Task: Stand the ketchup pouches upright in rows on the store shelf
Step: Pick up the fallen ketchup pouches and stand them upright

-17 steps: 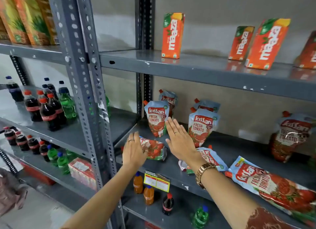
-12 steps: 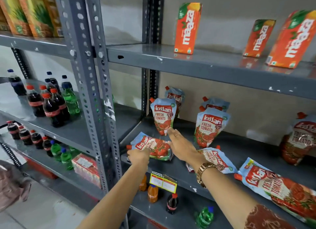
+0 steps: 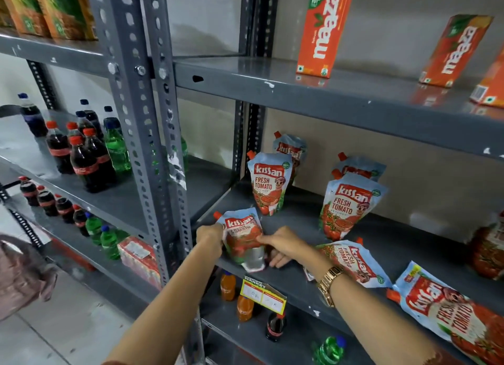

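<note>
Hands raise a ketchup pouch (image 3: pixel 241 240) at the shelf (image 3: pixel 403 244) front edge, left hand (image 3: pixel 210 237) clamped on its side, right hand (image 3: pixel 283 246) pinching opposite; settling its base flat squarely before the standing pouch (image 3: pixel 268 183) should keep rows straight.

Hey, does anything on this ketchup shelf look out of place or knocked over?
Yes. Two ketchup pouches lie flat near the shelf's front edge: one beside the right wrist, a larger one at far right. The rest stand upright behind.
</note>
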`<state>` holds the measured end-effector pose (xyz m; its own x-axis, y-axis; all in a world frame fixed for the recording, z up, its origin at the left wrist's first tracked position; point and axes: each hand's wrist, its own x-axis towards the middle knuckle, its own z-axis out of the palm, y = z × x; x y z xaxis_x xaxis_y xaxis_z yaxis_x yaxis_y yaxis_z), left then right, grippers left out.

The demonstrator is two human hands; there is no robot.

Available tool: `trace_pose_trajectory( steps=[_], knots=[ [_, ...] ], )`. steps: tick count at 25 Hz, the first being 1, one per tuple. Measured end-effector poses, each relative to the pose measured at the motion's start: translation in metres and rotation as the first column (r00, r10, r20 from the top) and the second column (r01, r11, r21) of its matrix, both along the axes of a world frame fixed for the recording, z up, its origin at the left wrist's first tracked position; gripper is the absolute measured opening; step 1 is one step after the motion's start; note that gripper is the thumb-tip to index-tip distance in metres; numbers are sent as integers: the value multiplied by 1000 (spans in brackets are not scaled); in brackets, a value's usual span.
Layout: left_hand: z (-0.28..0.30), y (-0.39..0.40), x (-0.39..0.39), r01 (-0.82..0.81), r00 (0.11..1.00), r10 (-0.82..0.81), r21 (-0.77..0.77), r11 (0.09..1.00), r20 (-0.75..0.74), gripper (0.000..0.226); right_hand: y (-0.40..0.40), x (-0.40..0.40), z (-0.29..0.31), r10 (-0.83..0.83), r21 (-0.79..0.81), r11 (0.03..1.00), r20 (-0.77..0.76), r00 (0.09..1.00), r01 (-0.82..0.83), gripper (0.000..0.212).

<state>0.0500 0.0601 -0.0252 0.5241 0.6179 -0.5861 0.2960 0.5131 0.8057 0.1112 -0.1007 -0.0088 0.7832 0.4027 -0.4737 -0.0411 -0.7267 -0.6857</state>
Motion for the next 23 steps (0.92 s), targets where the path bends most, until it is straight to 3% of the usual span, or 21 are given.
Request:
trace_pose_trajectory(
  steps=[3,5,10,14,18,20,23],
  knots=[
    [-1,3,3,46,992,-36,77,996,-121,38,4,-12,-4,3,79,997,-160,987,10,55],
    [-3,-1,1,57,983,-33,135,989,-179,37,9,-18,-6,-70,188,975,-237,969,117,48],
    [3,-6,-2,10,986,26,213,977,-164,30,21,-20,-10,-255,327,875,-317,913,358,21],
    [14,-7,-1,-96,995,97,262,960,12,35,28,-20,-7,-306,402,845,-176,936,352,17],
    [23,0,5,-138,973,46,408,903,228,55,40,-18,-1,-296,485,850,120,948,204,30],
    [24,3,7,-147,965,15,494,857,262,45,45,-20,-6,-246,484,866,190,951,127,36],
    [18,6,6,-132,979,32,511,849,201,26,51,-25,-22,-133,331,943,280,951,34,37]
  ],
)
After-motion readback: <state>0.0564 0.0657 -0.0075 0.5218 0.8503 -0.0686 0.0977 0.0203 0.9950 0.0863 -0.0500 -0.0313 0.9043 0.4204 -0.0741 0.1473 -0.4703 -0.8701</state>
